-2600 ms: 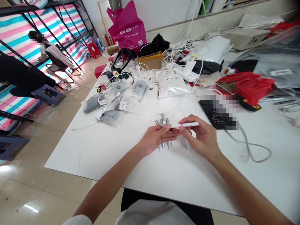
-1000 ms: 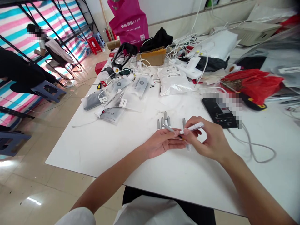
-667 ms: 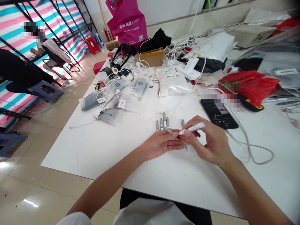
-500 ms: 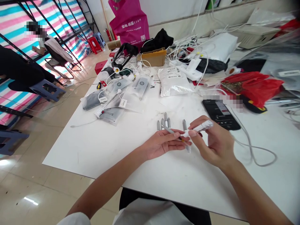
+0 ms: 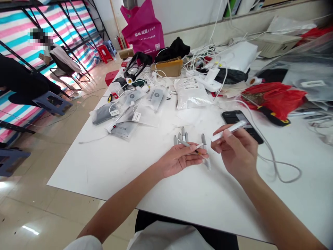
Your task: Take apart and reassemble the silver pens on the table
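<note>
My left hand (image 5: 178, 160) is palm up, its thumb pressing a slim grey pen part (image 5: 183, 142) against the fingers. A short white tip (image 5: 199, 146) and a thin piece with a yellowish section (image 5: 198, 153) stick out from the same grasp. To the right, my right hand (image 5: 239, 154) pinches a white pen barrel (image 5: 225, 132) between thumb and fingers, apart from the left hand. Several grey-tipped pens (image 5: 183, 132) stand out just beyond my left fingers, partly hidden by them. A separate pen (image 5: 203, 139) lies between the two hands, its lower part behind the left fingertips.
A phone (image 5: 253, 131) lies behind my right hand, with a grey cable (image 5: 276, 162) looping beside it. Plastic packets (image 5: 123, 130), a white parcel (image 5: 191, 93), tangled cords and a red bag (image 5: 283, 99) crowd the white table's far side. Another person sits at far left.
My right hand has drawn the white barrel away to the right and slightly up from the left hand. The white tip at my left fingers is now exposed.
</note>
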`<control>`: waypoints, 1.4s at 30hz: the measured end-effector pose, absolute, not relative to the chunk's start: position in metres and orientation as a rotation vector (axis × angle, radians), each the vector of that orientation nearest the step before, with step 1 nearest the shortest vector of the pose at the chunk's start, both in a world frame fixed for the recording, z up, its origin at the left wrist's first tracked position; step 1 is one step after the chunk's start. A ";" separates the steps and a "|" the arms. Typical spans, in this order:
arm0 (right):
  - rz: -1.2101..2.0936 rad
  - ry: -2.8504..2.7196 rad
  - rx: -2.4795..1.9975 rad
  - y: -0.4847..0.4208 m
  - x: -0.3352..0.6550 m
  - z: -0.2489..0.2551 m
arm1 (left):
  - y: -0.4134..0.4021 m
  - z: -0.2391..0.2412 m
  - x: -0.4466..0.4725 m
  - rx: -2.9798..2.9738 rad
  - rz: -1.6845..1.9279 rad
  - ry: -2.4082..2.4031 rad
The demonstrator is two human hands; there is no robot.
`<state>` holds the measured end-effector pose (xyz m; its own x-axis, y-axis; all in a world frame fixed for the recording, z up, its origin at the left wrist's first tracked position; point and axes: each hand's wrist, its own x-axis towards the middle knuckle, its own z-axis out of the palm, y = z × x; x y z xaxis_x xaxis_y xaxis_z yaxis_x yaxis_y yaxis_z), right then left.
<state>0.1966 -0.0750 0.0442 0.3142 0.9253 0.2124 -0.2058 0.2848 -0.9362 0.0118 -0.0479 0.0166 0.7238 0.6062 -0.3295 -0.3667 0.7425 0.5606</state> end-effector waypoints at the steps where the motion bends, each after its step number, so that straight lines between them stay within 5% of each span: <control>1: 0.964 -0.899 -0.973 -0.073 0.198 0.045 | -0.048 0.017 0.012 0.481 0.565 0.524; 8: 0.842 -0.880 -1.074 -0.059 0.216 0.034 | -0.047 0.024 0.008 0.436 0.667 0.515; 22: -0.511 -1.626 -1.984 -0.050 0.248 -0.003 | -0.020 0.031 -0.014 0.272 1.037 0.476; 42: -0.237 -1.768 -1.717 -0.043 0.229 -0.010 | -0.027 0.028 -0.007 0.347 0.954 0.544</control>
